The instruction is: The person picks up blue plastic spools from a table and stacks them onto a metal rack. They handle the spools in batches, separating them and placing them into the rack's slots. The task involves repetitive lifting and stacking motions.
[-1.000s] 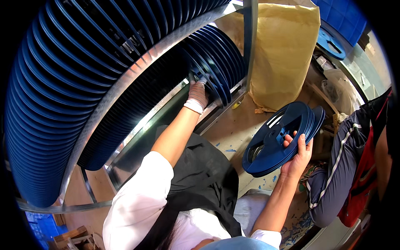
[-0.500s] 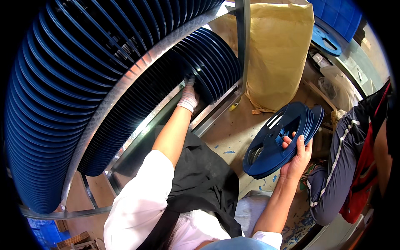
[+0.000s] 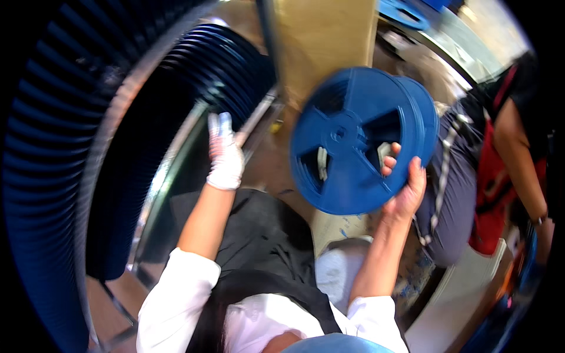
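Note:
My right hand [image 3: 406, 194] grips a small stack of blue plastic reels [image 3: 340, 134] by the rim, fingers reaching into a cut-out and thumb on the outer edge. The front reel's round, spoked face is turned up toward me. My left hand [image 3: 225, 150], in a whitish glove, is held up with its fingers stretched out and nothing seen in it; motion blurs it. It is just below the near end of a row of dark blue reels [image 3: 223, 70], apart from them as far as the blur shows.
A longer bank of dark blue reels [image 3: 47, 194] curves along the left, edged by a metal rail [image 3: 106, 129]. A tan sack [image 3: 321, 41] stands ahead. At right are another person's grey trousers [image 3: 456, 200] and bare arm [image 3: 518, 156]. A lighter blue reel [image 3: 406, 14] lies far right.
My left hand has drawn back from the row of reels. My right hand has raised its stack and turned the face toward me. The view has swung to the right.

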`<move>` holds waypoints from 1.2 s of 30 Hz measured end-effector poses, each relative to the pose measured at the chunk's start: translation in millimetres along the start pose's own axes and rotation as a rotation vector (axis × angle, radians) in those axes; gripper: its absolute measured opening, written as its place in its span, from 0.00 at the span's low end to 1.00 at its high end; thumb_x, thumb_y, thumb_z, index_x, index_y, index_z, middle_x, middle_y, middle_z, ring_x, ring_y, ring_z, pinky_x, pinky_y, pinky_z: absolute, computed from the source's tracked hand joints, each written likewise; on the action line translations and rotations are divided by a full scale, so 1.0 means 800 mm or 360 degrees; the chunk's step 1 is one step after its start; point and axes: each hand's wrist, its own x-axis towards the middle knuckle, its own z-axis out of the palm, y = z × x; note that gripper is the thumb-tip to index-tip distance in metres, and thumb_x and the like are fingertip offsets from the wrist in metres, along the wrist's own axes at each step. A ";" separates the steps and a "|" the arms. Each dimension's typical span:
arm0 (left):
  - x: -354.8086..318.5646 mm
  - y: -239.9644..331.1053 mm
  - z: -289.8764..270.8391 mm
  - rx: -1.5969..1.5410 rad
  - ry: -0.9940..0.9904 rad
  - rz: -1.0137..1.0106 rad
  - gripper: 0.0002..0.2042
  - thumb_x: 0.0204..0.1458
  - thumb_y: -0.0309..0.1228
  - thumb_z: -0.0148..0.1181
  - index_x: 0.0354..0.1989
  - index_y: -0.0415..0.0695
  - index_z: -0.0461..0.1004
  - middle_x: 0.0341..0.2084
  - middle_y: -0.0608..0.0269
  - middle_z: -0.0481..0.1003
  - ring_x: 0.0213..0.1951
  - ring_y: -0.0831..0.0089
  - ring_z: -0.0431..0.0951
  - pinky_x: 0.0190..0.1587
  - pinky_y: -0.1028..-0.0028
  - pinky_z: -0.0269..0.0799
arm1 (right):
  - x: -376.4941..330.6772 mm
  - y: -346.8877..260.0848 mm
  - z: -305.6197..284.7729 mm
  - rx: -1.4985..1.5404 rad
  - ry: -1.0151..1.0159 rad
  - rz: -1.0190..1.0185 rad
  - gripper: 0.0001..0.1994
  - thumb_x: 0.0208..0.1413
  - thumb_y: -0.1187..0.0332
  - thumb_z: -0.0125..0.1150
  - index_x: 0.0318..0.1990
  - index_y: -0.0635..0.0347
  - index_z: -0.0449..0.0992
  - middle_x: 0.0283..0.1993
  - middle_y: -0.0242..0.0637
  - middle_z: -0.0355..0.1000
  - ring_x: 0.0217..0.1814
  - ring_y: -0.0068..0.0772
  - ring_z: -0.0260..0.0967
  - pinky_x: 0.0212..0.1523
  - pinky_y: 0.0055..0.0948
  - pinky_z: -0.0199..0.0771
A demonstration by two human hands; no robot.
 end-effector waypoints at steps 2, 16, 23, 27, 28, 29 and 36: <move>-0.009 0.033 -0.019 -0.0438 0.0006 0.0290 0.24 0.56 0.14 0.42 0.63 0.37 0.58 0.67 0.50 0.50 0.66 0.61 0.54 0.63 0.70 0.57 | 0.009 -0.001 -0.025 0.0097 -0.0115 0.0016 0.21 0.62 0.61 0.51 0.55 0.70 0.64 0.46 0.49 0.73 0.35 0.34 0.75 0.31 0.27 0.80; -0.040 0.172 -0.019 -0.1019 -0.0209 -0.0220 0.23 0.56 0.33 0.57 0.60 0.41 0.64 0.44 0.56 0.70 0.48 0.66 0.71 0.55 0.67 0.64 | -0.004 -0.015 -0.061 0.0741 -0.0197 0.0050 0.23 0.64 0.58 0.49 0.58 0.68 0.62 0.51 0.48 0.67 0.38 0.34 0.71 0.34 0.30 0.78; -0.055 0.227 0.010 -0.1631 -0.1044 -0.0918 0.43 0.50 0.35 0.65 0.70 0.44 0.41 0.52 0.52 0.67 0.51 0.67 0.69 0.51 0.71 0.68 | -0.031 0.011 -0.003 -0.0183 -0.0268 -0.0191 0.26 0.60 0.54 0.54 0.52 0.72 0.65 0.44 0.50 0.71 0.32 0.34 0.74 0.32 0.26 0.80; -0.050 0.256 0.017 -0.2148 -0.1136 -0.1459 0.48 0.48 0.35 0.65 0.70 0.43 0.35 0.59 0.48 0.60 0.58 0.63 0.64 0.58 0.68 0.63 | -0.060 0.030 0.035 -0.0382 -0.0364 -0.0063 0.28 0.55 0.59 0.62 0.54 0.73 0.61 0.48 0.55 0.70 0.39 0.43 0.77 0.38 0.33 0.81; -0.051 0.254 0.015 -0.2307 -0.1116 -0.1532 0.47 0.47 0.36 0.65 0.70 0.42 0.37 0.58 0.50 0.62 0.58 0.63 0.65 0.60 0.68 0.61 | -0.063 0.030 0.040 -0.0387 -0.0322 0.0005 0.28 0.54 0.61 0.63 0.55 0.73 0.60 0.48 0.56 0.70 0.40 0.45 0.77 0.39 0.34 0.81; -0.054 0.247 0.011 -0.2272 -0.1083 -0.1544 0.44 0.48 0.34 0.62 0.69 0.41 0.39 0.54 0.50 0.66 0.54 0.62 0.69 0.58 0.67 0.64 | -0.060 0.033 0.046 -0.0401 -0.0279 -0.0061 0.26 0.56 0.62 0.61 0.54 0.73 0.61 0.47 0.55 0.71 0.40 0.46 0.77 0.40 0.34 0.81; -0.081 0.158 -0.050 -0.3346 -0.1102 -0.1837 0.35 0.48 0.30 0.56 0.66 0.41 0.51 0.58 0.44 0.63 0.60 0.53 0.64 0.67 0.60 0.54 | -0.017 -0.019 -0.015 -0.0117 -0.0082 -0.0174 0.19 0.60 0.63 0.55 0.49 0.72 0.67 0.44 0.52 0.73 0.38 0.39 0.77 0.36 0.29 0.81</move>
